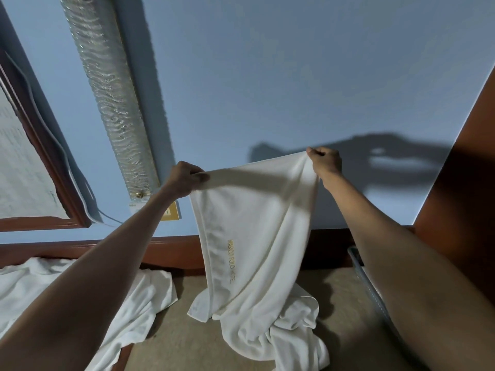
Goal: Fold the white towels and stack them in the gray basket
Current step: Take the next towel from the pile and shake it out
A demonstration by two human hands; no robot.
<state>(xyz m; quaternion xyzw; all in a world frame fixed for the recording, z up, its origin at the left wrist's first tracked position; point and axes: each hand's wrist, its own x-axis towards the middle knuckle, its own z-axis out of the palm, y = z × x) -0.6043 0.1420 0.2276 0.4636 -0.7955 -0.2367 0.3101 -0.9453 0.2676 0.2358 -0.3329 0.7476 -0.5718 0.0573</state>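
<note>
Both arms are raised toward the blue wall (267, 76), stretching a white towel (254, 236) between them. The left hand (184, 180) has its grip clamped on one top corner, the right hand (325, 162) pinches the other. The towel hangs down, gold lettering along its edge, its lower end crumpled on the tan floor (187, 330). Another towel (53, 285) lies heaped at left. A gray basket (367, 279) edge shows behind the right forearm.

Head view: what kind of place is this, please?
Probably a hotel room. The white towel held up by both hands carries gold lettering that seems to read "Marco Polo Hotel", more white linen lies on the carpet, and the wall has dark wooden trim.
</note>
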